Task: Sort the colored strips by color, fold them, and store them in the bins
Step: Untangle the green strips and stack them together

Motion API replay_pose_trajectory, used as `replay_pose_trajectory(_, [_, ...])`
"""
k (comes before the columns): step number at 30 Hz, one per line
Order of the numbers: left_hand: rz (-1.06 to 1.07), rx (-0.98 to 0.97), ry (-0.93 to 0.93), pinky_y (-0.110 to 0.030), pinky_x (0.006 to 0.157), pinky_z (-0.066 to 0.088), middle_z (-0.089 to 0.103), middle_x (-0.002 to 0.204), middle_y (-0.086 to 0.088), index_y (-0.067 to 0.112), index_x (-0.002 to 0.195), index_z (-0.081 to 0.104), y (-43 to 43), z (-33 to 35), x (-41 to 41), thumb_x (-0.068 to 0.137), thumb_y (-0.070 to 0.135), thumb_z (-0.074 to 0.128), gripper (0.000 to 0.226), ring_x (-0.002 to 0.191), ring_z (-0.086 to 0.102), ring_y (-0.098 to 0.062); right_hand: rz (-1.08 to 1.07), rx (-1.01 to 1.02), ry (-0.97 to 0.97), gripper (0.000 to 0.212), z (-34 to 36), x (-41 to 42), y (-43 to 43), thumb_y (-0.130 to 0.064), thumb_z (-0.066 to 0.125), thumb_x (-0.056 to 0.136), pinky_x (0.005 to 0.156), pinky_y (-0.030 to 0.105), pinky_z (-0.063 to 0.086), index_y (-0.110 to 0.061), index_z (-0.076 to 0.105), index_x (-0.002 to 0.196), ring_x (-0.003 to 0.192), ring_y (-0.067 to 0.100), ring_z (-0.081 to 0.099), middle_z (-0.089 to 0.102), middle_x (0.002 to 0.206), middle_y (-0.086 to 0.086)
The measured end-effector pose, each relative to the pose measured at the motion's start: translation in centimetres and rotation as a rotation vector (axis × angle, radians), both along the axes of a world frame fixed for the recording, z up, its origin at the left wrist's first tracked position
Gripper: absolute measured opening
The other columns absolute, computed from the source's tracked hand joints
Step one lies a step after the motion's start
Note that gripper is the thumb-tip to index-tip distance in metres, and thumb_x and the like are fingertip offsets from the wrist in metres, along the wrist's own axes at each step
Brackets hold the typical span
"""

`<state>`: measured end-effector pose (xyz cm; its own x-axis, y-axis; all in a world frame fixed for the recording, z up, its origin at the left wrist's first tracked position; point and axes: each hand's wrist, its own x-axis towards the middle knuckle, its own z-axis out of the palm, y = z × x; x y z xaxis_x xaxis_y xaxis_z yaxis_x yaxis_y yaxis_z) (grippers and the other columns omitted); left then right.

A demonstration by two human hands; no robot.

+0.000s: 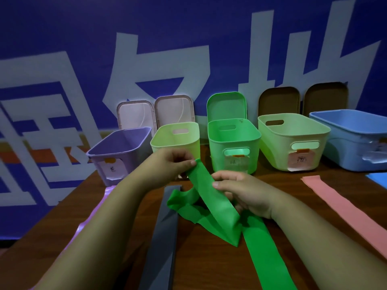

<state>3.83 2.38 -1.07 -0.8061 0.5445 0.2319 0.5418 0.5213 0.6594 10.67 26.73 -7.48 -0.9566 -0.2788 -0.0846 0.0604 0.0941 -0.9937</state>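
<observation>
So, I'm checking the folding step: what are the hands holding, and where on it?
Both hold the green strip: the left hand pinches its upper end, and the right hand grips it a little further down.

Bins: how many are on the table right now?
5, in a row left to right: purple bin, small pale green bin, bright green bin, wide pale green bin, blue bin, cut off by the frame's right edge. More could sit beyond it.

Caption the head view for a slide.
Left hand and right hand pinch the green strip before the green bin; grey strip, pink strip alongside.
</observation>
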Motion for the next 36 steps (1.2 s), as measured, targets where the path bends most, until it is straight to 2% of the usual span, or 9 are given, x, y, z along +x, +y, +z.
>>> replay_pose_trajectory(2, [0.061,-0.033,0.111,-0.025,0.074,0.06,0.076,0.09,0.004,0.026,0.103,0.076,0.3,1.9,0.2,0.102,0.031,0.066,0.011,0.079,0.07,-0.005,-0.029,-0.067,-0.027,0.025,-0.2,-0.2,-0.1,-0.025,0.062,0.108,0.07,0.038,0.06,-0.023,0.066,0.132,0.108,0.023,0.078,0.08,0.12,0.005])
replay_pose_trajectory(6, [0.107,-0.116,0.364,-0.024,0.08,0.058,0.072,0.094,0.015,0.026,0.11,0.076,1.6,6.1,1.0,0.102,0.031,0.067,0.013,0.086,0.067,-0.001,-0.053,-0.198,-0.032,0.03,-0.9,-0.8,-0.5,-0.021,0.062,0.106,0.102,0.051,0.059,-0.009,0.065,0.133,0.113,0.03,0.076,0.079,0.117,0.012])
replay_pose_trajectory(10, [0.11,-0.183,0.593,-0.018,0.078,0.049,0.066,0.094,0.016,0.023,0.113,0.076,3.0,10.0,2.0,0.103,0.029,0.066,0.015,0.087,0.062,-0.003,-0.131,-0.328,-0.018,0.033,-0.7,-1.0,-0.5,-0.018,0.069,0.098,0.094,0.045,0.059,-0.002,0.065,0.127,0.094,0.028,0.078,0.078,0.096,0.012])
replay_pose_trajectory(16, [0.121,-0.192,0.763,-0.026,0.081,0.05,0.073,0.104,0.002,0.018,0.113,0.076,4.4,14.4,2.5,0.104,0.027,0.064,0.017,0.093,0.065,-0.015,-0.274,-0.335,0.053,0.04,-0.5,-0.9,0.2,-0.032,0.075,0.092,0.117,0.049,0.047,-0.014,0.069,0.127,0.117,0.033,0.072,0.077,0.12,0.017])
replay_pose_trajectory(19, [0.117,-0.188,0.8,-0.025,0.079,0.05,0.07,0.102,0.004,0.018,0.114,0.075,5.0,15.8,2.7,0.104,0.027,0.064,0.018,0.092,0.064,-0.015,-0.319,-0.274,0.107,0.056,-0.4,-1.0,0.2,-0.063,0.08,0.082,0.116,0.048,0.046,-0.03,0.069,0.127,0.124,0.03,0.065,0.071,0.132,0.008])
replay_pose_trajectory(23, [0.123,-0.201,0.791,-0.011,0.071,0.04,0.063,0.1,0.01,0.016,0.118,0.074,5.5,16.8,2.9,0.105,0.027,0.062,0.02,0.091,0.06,-0.011,-0.39,-0.173,0.19,0.073,-0.5,-1.0,0.2,-0.094,0.069,0.062,0.1,0.051,0.053,-0.042,0.075,0.114,0.109,0.036,0.069,0.074,0.115,0.014])
replay_pose_trajectory(28, [0.169,-0.149,0.77,-0.022,0.073,0.046,0.064,0.097,0.008,0.017,0.116,0.074,5.6,17.3,2.5,0.106,0.025,0.061,0.019,0.08,0.058,-0.007,-0.501,-0.35,0.274,0.055,0.6,-0.6,1.1,-0.057,0.064,0.085,0.085,0.047,0.054,-0.006,0.075,0.1,0.088,0.031,0.067,0.072,0.084,0.01])
replay_pose_trajectory(31, [0.172,-0.116,0.746,-0.016,0.069,0.044,0.063,0.093,0.01,0.017,0.115,0.074,5.6,17.4,2.3,0.106,0.025,0.061,0.018,0.076,0.057,0.0,-0.526,-0.327,0.347,0.046,0.8,-0.1,1.2,-0.057,0.065,0.084,0.083,0.037,0.051,-0.016,0.075,0.104,0.092,0.023,0.066,0.073,0.091,0.002])
replay_pose_trajectory(36, [0.157,-0.048,0.722,-0.034,0.079,0.056,0.064,0.086,0.019,0.02,0.111,0.075,5.4,17.7,1.9,0.105,0.027,0.063,0.015,0.081,0.062,-0.005,-0.353,-0.073,0.356,0.052,0.6,0.0,0.8,-0.061,0.071,0.081,0.084,0.025,0.047,-0.048,0.061,0.13,0.123,0.009,0.056,0.059,0.135,-0.012])
